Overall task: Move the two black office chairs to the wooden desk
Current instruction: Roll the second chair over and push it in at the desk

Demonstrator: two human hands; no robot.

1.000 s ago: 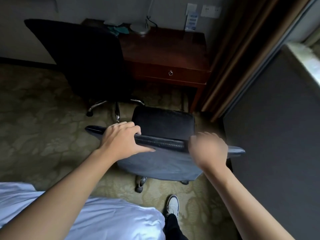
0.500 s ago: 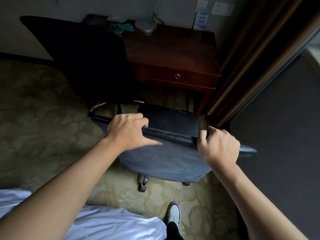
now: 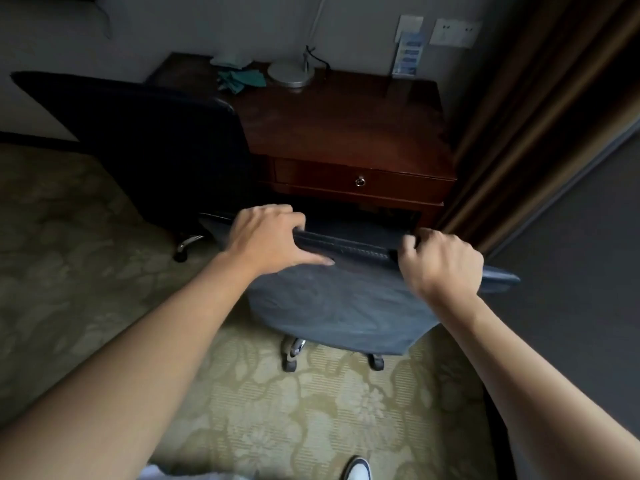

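A black office chair stands right in front of me, its back towards me and its seat under the front edge of the wooden desk. My left hand grips the top edge of its backrest on the left. My right hand grips the same edge on the right. A second black office chair stands at the desk's left end, its back facing me and hiding the desk's left part. Casters show under both chairs.
A brown curtain and a dark grey panel close off the right side. On the desk lie a round lamp base and a teal cloth. Patterned carpet spreads to the left. My shoe shows at the bottom.
My right hand has closed on the backrest's top edge. The near chair has rolled forward to the desk, its seat now under the desk's front, and I have stepped after it.
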